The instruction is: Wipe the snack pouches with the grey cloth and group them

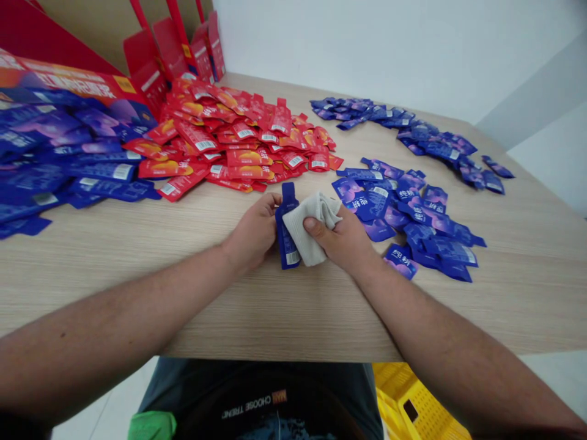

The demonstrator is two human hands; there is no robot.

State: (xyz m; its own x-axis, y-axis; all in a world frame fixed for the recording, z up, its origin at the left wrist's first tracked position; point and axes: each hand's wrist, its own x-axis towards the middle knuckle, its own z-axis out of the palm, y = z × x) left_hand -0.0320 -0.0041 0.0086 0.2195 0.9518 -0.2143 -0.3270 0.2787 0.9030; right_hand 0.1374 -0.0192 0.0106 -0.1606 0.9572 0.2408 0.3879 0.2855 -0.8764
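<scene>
A blue sachet (287,244) with a narrow neck and a barcode stands nearly upright above the wooden table (275,324), near its front. My left hand (257,229) is closed on the sachet's left edge, fingers partly hidden behind it. In my right hand (339,235) is a folded whitish cloth (309,229), pinched under the thumb and laid against the sachet's right side. Blue and purple sachets (376,201) lie in a loose heap just right of that hand. Beyond my left hand spreads a big pile of red sachets (247,140).
More blue sachets (73,153) are piled at the left. Another row of blue sachets (426,137) curves along the back right. Red cartons (151,67) stand at the back left against the wall. A yellow crate (413,403) sits below the table's front edge.
</scene>
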